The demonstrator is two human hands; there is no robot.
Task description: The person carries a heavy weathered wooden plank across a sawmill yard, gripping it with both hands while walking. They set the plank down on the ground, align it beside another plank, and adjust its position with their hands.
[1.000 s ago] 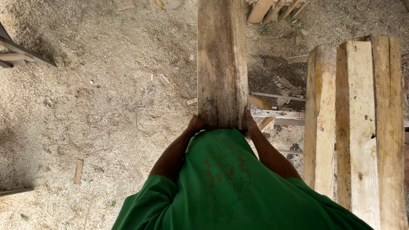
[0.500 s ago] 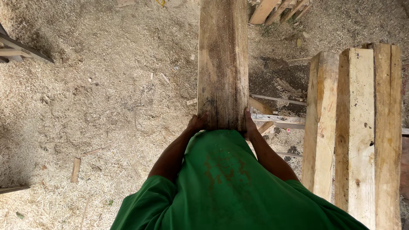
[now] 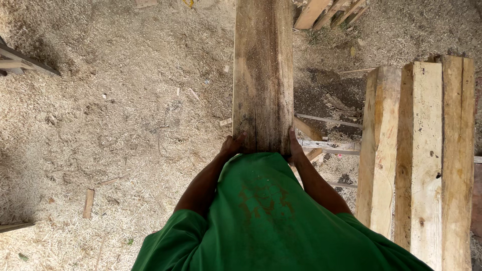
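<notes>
While the weathered plank (image 3: 263, 75) runs straight away from the green shirt (image 3: 266, 221) above the sawdust-covered floor (image 3: 110, 125), the left hand (image 3: 232, 146) grips its near left edge and the right hand (image 3: 295, 146) its near right edge, fingers of each closed around the wood. Off to the right, well apart from the plank, stands a stack of pale boards (image 3: 422, 150).

I see sawdust-covered ground (image 3: 115, 115) all over, w/ small wood scraps (image 3: 88, 202) scattered on it. Stack of pale rough-sawn beams (image 3: 419, 160) stands at right, edges touching. More planks (image 3: 329, 11) lie at top, a timber piece (image 3: 20, 61) at far left. Dark bare soil patch (image 3: 329, 93) near the beams.
</notes>
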